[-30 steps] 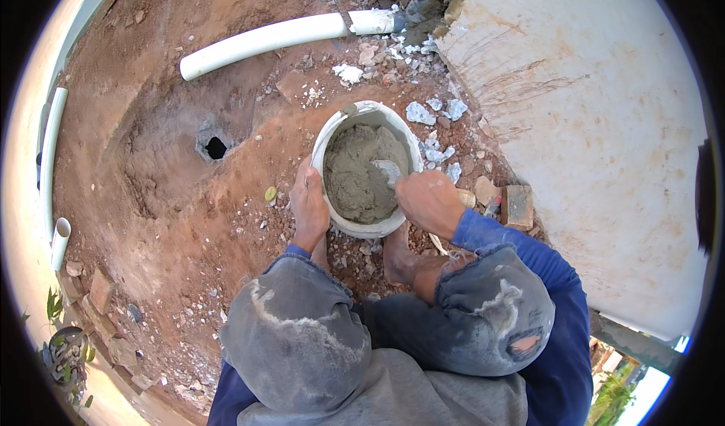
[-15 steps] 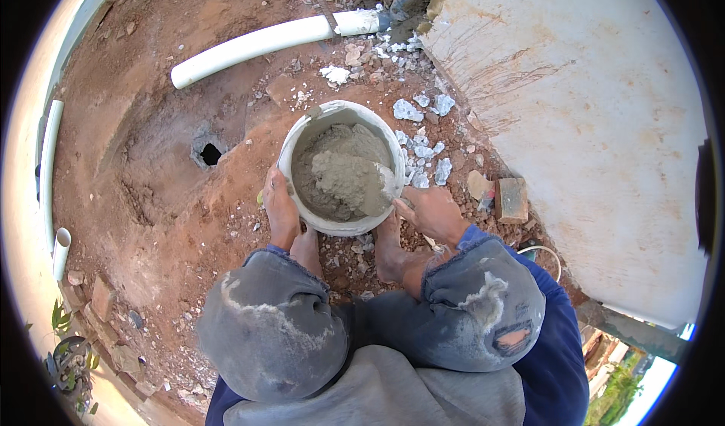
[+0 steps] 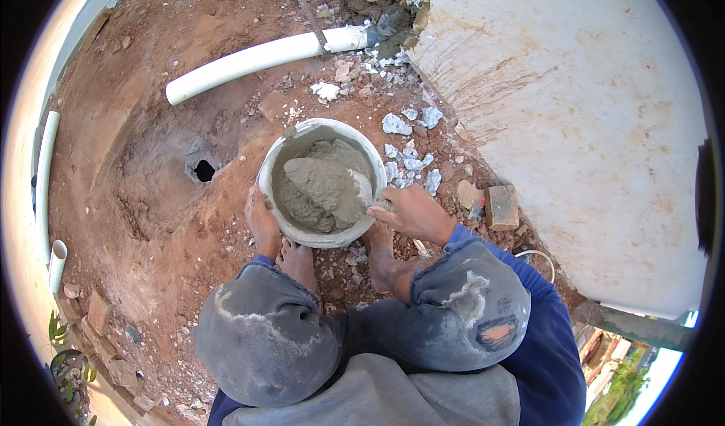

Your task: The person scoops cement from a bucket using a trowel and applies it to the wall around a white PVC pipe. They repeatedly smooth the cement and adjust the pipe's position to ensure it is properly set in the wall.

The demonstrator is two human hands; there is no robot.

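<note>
Between my bare feet stands a round white bucket point(image 3: 372, 151) part-filled with wet grey mortar point(image 3: 311, 186). My left hand point(image 3: 262, 223) grips the bucket's near left side, fingers against its outer wall. At the near right rim my right hand point(image 3: 415, 213) is closed round the handle of a trowel point(image 3: 362, 192). Its blade reaches inside the bucket, carrying or pressing a heaped lump of mortar; most of the blade is coated and the handle is largely hidden by my fingers.
Beyond the bucket a white pipe point(image 3: 264, 58) lies on reddish soil, with a thin bar point(image 3: 308, 12) across it. A small hole point(image 3: 204, 171) opens at left. Whitish rubble point(image 3: 411, 162) and a brick point(image 3: 501, 207) lie at right beside a pale slab point(image 3: 566, 124).
The whole view has shifted slightly, so the ground and bucket sit lower and further left. The trowel and its mortar lump have moved a little within the bucket; both hands keep their hold.
</note>
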